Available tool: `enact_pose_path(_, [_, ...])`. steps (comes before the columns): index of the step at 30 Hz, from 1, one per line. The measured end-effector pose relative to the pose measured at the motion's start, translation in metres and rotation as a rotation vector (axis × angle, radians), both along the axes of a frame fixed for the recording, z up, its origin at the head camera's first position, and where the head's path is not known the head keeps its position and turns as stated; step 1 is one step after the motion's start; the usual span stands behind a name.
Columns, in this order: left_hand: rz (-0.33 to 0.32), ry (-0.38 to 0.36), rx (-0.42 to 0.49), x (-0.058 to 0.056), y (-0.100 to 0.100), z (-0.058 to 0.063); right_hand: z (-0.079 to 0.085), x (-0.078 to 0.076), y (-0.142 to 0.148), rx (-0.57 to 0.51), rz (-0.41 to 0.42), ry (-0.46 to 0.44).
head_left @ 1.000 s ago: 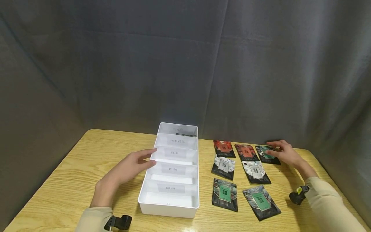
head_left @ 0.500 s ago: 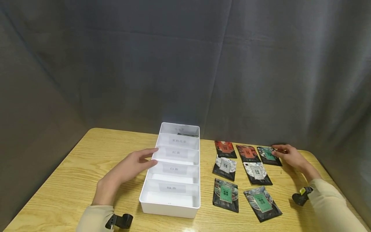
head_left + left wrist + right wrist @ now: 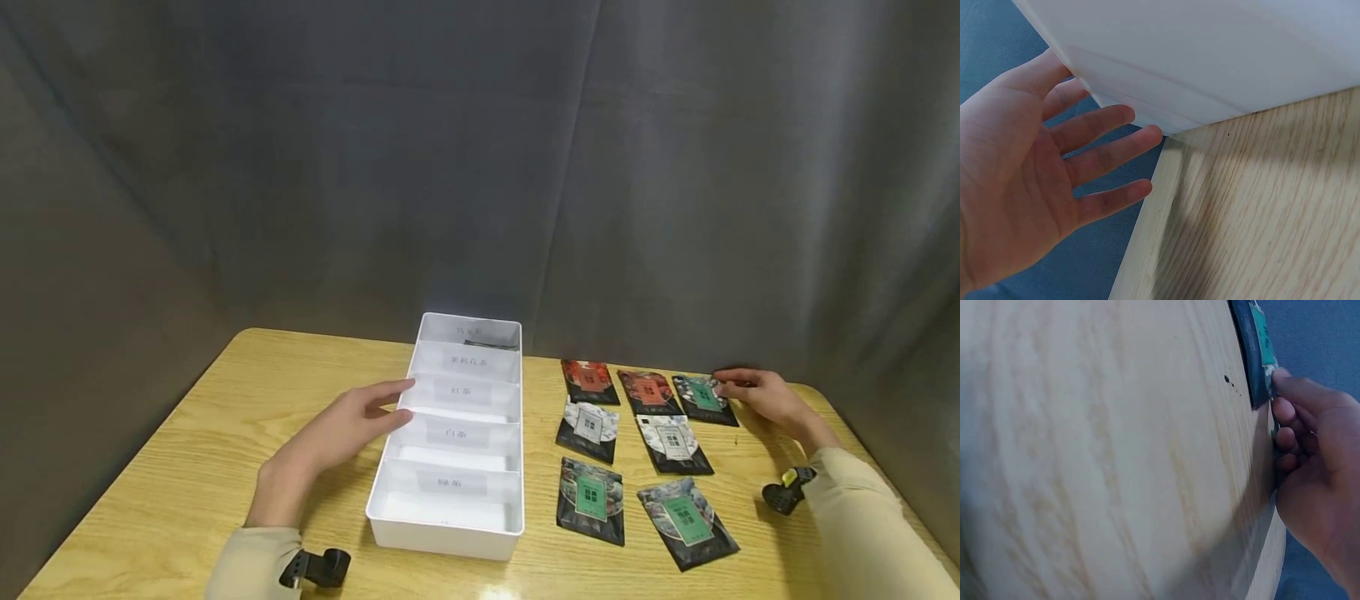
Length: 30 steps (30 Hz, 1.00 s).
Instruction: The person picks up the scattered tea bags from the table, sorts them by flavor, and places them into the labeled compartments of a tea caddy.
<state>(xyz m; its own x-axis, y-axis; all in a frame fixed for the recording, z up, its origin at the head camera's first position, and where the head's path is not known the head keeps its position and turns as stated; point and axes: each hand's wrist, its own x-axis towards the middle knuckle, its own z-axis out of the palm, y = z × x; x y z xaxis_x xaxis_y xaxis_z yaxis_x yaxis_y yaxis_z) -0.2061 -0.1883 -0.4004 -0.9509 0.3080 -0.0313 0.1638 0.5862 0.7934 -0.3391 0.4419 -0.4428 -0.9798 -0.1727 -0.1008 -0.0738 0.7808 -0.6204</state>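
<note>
My left hand (image 3: pixel 337 429) is at the left side of a white divided box (image 3: pixel 446 540), thumb and index finger at its rim. In the left wrist view the fingers (image 3: pixel 1107 156) of that hand are spread and nearly straight beside the box wall (image 3: pixel 1210 56). At the far right of the table, my right hand (image 3: pixel 768 404) pinches the right edge of a black tea packet (image 3: pixel 703 398) with a green label. The right wrist view has the thumb (image 3: pixel 1300 390) on the packet's edge (image 3: pixel 1254 356), the other fingers curled below.
Between box and right hand lie two red-labelled packets (image 3: pixel 590 382), two white-labelled packets (image 3: pixel 588 429) and two green-labelled packets (image 3: pixel 591 500). Paper labels mark the box compartments; thin dark packets (image 3: pixel 489 345) sit in the farthest one. A grey curtain (image 3: pixel 375 167) stands behind the table (image 3: pixel 187 467).
My right hand has drawn back from over the far-right tea packet to its right edge, the thumb now at that edge. My left hand stays at the box. The head view has shifted slightly.
</note>
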Motion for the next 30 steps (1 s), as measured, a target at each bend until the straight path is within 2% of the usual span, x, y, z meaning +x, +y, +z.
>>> enact_pose_path(7, [-0.003, 0.007, -0.005, -0.001, -0.001, 0.001, -0.001, 0.001, 0.004, -0.027, -0.037, -0.016])
enact_pose_path(13, [-0.008, 0.007, 0.007, -0.001, 0.0, 0.0, -0.003, 0.004, 0.006, -0.112, -0.053, 0.004])
enact_pose_path(19, [-0.002, 0.004, 0.016, -0.001, 0.0, 0.0, -0.009, 0.006, 0.013, -0.231, -0.096, 0.132])
enact_pose_path(22, [-0.001, -0.001, 0.02, -0.001, 0.0, 0.001, -0.007, 0.009, 0.013, -0.302, -0.102, 0.177])
enact_pose_path(26, [-0.006, -0.003, 0.02, -0.001, 0.0, 0.0, 0.002, 0.015, 0.008, -0.311, -0.122, 0.232])
enact_pose_path(30, [-0.004, 0.0, 0.013, -0.001, -0.001, 0.0, 0.015, 0.013, -0.001, -0.277, -0.109, 0.271])
